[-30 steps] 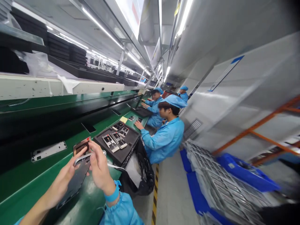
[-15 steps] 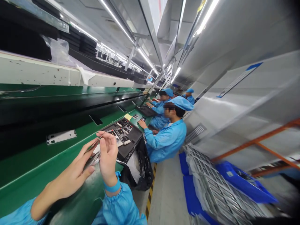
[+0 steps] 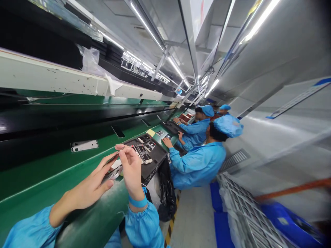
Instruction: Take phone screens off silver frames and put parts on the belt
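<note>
My left hand is closed around a thin, flat phone part, seen nearly edge-on between the fingers. A shiny silver piece shows between its thumb and fingers; whether the two belong together I cannot tell. The fingertips of my right hand pinch the upper end of the flat part. Just beyond my hands, a dark tray carries several phone parts in black and white.
On the green bench to the left lie a white phone frame and a dark flat panel. A co-worker in blue sits beyond the tray. A black plastic bag hangs below it. Racks and a blue bin stand right.
The view has swung left, so the whole scene sits further right in the picture. Both hands keep their hold on the flat phone part, with little change in their pose.
</note>
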Available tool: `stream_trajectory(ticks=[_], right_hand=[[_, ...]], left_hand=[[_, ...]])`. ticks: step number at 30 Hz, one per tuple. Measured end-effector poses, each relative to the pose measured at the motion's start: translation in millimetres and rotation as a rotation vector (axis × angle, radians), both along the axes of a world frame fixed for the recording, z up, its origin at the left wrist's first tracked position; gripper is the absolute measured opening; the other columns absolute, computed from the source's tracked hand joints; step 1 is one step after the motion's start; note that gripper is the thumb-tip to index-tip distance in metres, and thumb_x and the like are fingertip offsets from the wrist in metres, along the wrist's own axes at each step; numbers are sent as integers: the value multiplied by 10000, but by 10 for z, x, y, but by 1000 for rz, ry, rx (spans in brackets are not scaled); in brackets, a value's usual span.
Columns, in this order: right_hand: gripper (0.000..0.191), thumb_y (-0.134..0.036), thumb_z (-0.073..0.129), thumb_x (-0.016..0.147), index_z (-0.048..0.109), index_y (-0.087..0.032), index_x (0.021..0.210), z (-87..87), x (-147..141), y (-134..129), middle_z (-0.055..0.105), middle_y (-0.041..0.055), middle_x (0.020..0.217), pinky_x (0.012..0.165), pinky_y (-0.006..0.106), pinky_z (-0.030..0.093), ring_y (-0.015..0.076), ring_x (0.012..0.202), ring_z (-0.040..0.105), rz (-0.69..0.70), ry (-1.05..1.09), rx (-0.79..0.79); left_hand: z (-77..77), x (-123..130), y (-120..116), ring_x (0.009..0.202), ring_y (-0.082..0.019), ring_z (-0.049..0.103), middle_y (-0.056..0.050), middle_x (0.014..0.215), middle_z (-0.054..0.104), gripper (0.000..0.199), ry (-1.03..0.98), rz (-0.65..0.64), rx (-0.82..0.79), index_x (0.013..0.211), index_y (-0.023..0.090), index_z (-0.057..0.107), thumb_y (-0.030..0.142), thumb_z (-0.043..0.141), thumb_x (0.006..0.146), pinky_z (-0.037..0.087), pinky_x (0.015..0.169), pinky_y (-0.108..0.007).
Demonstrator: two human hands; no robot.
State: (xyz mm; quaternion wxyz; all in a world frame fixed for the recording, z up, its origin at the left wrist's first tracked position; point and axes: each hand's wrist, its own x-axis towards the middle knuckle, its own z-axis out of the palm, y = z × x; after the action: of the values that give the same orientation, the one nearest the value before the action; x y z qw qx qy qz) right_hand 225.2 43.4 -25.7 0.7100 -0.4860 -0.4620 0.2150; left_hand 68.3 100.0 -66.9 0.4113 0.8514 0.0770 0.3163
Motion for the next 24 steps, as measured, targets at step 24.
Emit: stream_trajectory(ticks=[24], right_hand=[[292, -481, 655, 1016, 605, -226, 882, -201, 133, 156, 697, 114, 1291, 1090, 475, 538, 269, 1253, 658, 53, -27, 51]], left_hand=[[80, -144, 196, 1606, -386, 321, -161, 1772, 248, 734, 53, 91, -194, 1675, 199, 376, 554, 541, 1054, 318, 1302, -557]])
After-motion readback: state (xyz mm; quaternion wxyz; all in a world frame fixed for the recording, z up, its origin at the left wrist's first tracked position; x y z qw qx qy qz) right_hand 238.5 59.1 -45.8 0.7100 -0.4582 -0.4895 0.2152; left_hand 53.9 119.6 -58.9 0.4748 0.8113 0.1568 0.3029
